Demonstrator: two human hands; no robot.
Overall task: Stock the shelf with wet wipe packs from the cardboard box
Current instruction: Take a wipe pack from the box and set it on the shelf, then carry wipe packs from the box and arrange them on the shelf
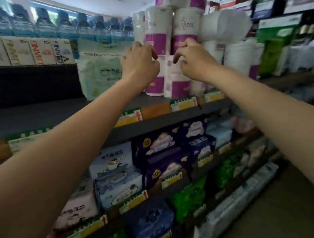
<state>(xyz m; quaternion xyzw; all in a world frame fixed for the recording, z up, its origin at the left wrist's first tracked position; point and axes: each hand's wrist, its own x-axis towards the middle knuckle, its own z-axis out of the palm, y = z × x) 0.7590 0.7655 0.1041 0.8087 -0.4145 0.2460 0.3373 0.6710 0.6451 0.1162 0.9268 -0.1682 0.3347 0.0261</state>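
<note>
Both arms reach up toward 12 o'clock, at the shelf. Left hand and right hand hover with fingers loosely curled, holding nothing, before the purple-banded rolls. A pale green pack stands at 9 o'clock of the left hand. No cardboard box shows.

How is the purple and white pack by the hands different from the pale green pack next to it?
The purple and white pack stands tall, with round rolls; the pale green pack is squat and puffy. The purple one has bold purple bands; the green one is pale all over. Both hands, left and right, reach at the purple one, none at the green. Both sit on the same shelf.
</note>
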